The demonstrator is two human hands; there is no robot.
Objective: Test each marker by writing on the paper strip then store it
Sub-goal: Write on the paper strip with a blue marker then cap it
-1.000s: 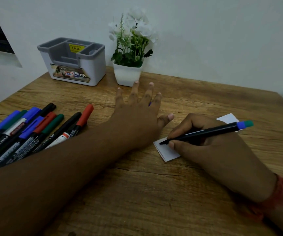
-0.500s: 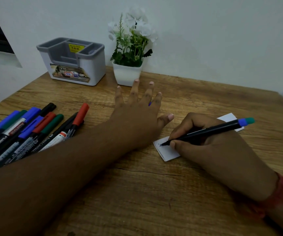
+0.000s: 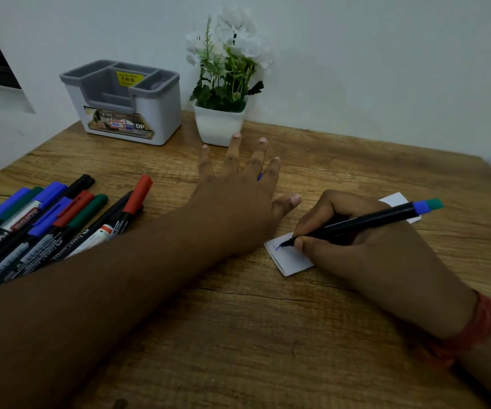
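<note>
While right hand point(image 3: 365, 240) grips one marker point(image 3: 356, 224) on paper strip point(image 3: 290, 258), left hand point(image 3: 238, 199) flat, released, approx. nine markers point(image 3: 40, 225) beside.

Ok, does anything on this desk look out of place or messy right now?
Nothing is spilled or damaged. The only oddity: a small blue piece peeks from under the left hand, perhaps the cap. The spare markers lie in a loose fan, the organizer holding none.

wooden table point(image 3: 267, 335), pale wall point(image 3: 385, 69)

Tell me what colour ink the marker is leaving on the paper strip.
Blue ink, under the marker tip; head view.
</note>
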